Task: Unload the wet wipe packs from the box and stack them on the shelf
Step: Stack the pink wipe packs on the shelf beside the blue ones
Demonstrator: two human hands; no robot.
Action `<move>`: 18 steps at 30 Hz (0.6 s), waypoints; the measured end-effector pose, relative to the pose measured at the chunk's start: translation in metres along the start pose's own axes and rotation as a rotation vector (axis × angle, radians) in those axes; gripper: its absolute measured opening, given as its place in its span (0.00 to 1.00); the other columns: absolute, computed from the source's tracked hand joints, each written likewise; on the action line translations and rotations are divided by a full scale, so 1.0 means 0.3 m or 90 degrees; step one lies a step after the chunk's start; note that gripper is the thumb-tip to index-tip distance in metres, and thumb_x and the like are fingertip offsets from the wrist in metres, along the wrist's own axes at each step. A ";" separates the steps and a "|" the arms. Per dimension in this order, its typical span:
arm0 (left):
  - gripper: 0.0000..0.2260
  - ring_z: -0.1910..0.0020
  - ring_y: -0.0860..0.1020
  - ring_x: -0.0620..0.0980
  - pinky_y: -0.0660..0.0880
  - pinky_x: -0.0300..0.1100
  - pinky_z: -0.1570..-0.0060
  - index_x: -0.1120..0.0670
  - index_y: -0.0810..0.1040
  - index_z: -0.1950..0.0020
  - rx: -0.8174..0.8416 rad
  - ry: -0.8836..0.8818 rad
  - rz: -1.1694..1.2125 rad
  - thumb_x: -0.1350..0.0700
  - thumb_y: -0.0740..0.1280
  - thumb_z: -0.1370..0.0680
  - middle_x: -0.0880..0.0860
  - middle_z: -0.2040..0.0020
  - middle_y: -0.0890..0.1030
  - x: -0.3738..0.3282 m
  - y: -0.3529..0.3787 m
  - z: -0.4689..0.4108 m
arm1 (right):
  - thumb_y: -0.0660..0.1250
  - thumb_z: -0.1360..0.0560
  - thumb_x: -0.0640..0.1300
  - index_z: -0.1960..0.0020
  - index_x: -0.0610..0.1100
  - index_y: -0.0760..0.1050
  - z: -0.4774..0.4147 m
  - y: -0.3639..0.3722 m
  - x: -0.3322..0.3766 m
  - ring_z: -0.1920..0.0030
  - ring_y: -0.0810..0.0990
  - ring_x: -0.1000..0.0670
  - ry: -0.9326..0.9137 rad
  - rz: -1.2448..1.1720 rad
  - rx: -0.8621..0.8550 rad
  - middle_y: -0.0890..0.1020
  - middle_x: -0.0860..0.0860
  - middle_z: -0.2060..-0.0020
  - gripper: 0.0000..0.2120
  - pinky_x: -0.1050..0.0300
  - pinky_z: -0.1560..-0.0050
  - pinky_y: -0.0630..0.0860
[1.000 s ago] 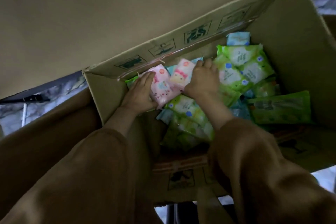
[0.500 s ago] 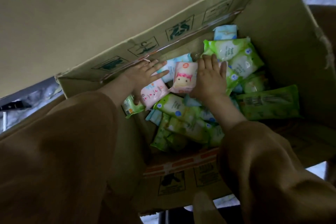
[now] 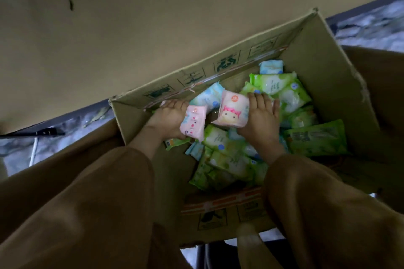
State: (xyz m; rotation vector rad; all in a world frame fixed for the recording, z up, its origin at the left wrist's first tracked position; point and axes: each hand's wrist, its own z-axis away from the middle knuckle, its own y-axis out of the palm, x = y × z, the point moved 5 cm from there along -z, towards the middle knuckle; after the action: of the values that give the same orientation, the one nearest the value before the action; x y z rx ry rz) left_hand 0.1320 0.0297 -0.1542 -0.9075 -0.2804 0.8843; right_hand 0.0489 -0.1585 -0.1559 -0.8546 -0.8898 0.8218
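An open cardboard box (image 3: 323,85) holds several wet wipe packs, mostly green ones (image 3: 279,85), a few pale blue. Both my arms in brown sleeves reach into it. My left hand (image 3: 168,120) grips a pink pack (image 3: 193,125) near the box's left wall. My right hand (image 3: 260,116) grips a second pink pack with a cartoon face (image 3: 232,111) in the middle of the pile. The two pink packs are tilted up, close to each other. No shelf is in view.
A large beige flap or panel (image 3: 153,28) rises behind the box. Brown fabric (image 3: 65,159) lies left of the box. A patterned grey floor (image 3: 371,22) shows at the upper right and left. A long green pack (image 3: 317,140) lies at the box's right.
My left hand went from lying spread on the pink pack to gripping it and tilting it up. My right hand keeps hold of the face pack, also raised slightly.
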 end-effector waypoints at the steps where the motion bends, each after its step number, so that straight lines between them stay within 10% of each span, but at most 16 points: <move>1: 0.39 0.31 0.65 0.56 0.57 0.42 0.33 0.62 0.59 0.28 -0.026 -0.021 0.011 0.49 0.73 0.32 0.61 0.31 0.66 -0.016 -0.032 0.010 | 0.74 0.35 0.49 0.28 0.39 0.58 0.014 -0.027 -0.007 0.27 0.58 0.44 0.001 -0.003 -0.022 0.65 0.42 0.31 0.41 0.44 0.28 0.46; 8: 0.43 0.29 0.62 0.55 0.56 0.43 0.31 0.63 0.48 0.25 -0.195 -0.073 -0.041 0.46 0.69 0.29 0.59 0.28 0.62 -0.154 -0.307 0.156 | 0.80 0.48 0.46 0.40 0.33 0.73 0.118 -0.307 0.002 0.40 0.75 0.36 -0.004 -0.028 -0.250 0.79 0.37 0.46 0.40 0.32 0.38 0.64; 14: 0.42 0.48 0.81 0.55 0.77 0.43 0.49 0.62 0.77 0.44 -0.355 -0.100 -0.103 0.38 0.78 0.50 0.58 0.49 0.81 -0.225 -0.553 0.362 | 0.82 0.55 0.47 0.46 0.33 0.75 0.201 -0.582 0.065 0.48 0.80 0.36 -0.067 -0.007 -0.389 0.81 0.38 0.53 0.41 0.30 0.47 0.71; 18: 0.42 0.27 0.59 0.52 0.54 0.43 0.28 0.59 0.53 0.26 -0.420 -0.109 -0.105 0.40 0.68 0.30 0.56 0.27 0.61 -0.265 -0.705 0.485 | 0.83 0.57 0.47 0.47 0.33 0.74 0.262 -0.738 0.114 0.51 0.81 0.35 -0.091 -0.009 -0.441 0.81 0.37 0.55 0.42 0.29 0.51 0.71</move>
State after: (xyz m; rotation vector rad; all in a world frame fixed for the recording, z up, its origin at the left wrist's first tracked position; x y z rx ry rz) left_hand 0.1168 -0.0133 0.1108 -1.3924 -0.8157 0.7219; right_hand 0.0447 -0.1999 0.0780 -1.3970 -1.3380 0.5632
